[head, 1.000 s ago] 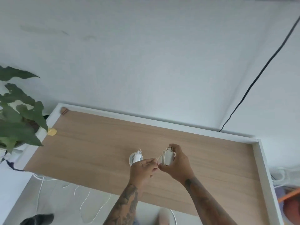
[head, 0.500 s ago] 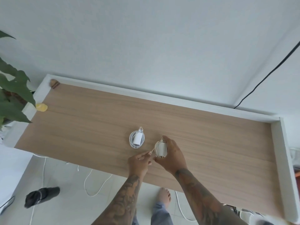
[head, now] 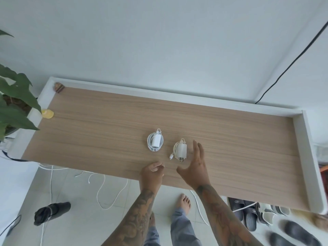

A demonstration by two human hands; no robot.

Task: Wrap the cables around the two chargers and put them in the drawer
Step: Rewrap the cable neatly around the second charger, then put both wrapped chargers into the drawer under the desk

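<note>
Chargers both lie loose on the worktop [head: 230, 139] now, no grip on either. Right hand [head: 195, 167] is wide open, fingers splayed and straight, hovering just beside the cream charger [head: 181, 150] but not touching. A sec ago that hand had the cream charger pinched w/ the left hand working the cable end; now it's let go, so that one's been set down. Left hand [head: 152, 173] sits at the near edge, fingers loosely curled, holding nothing, apart from both chargers.

Cream charger: cable looped round the body, prongs pointing toward the person, short connector tail [head: 171, 156] sticking out at its left. Looks wrapped, tho the tail is free & could unwind when lifted. White charger [head: 155, 142] lies just to its left and a bit further back, cable in a neat flat coil around it, same spot as before, untouched.

Meaning for the task: wrapping looks done on both, approx. What's left is the drawer part, and no drawer shows in this view, so can't tell where it is.

Further out: plant [head: 16, 103] at far left, small yellow thing [head: 47, 113] near the worktop's left end, brown object [head: 58, 87] in the back corner, black wire [head: 291, 57] running down the wall. On the floor, loose white cables [head: 106, 190], slippers [head: 248, 215] at right.
</note>
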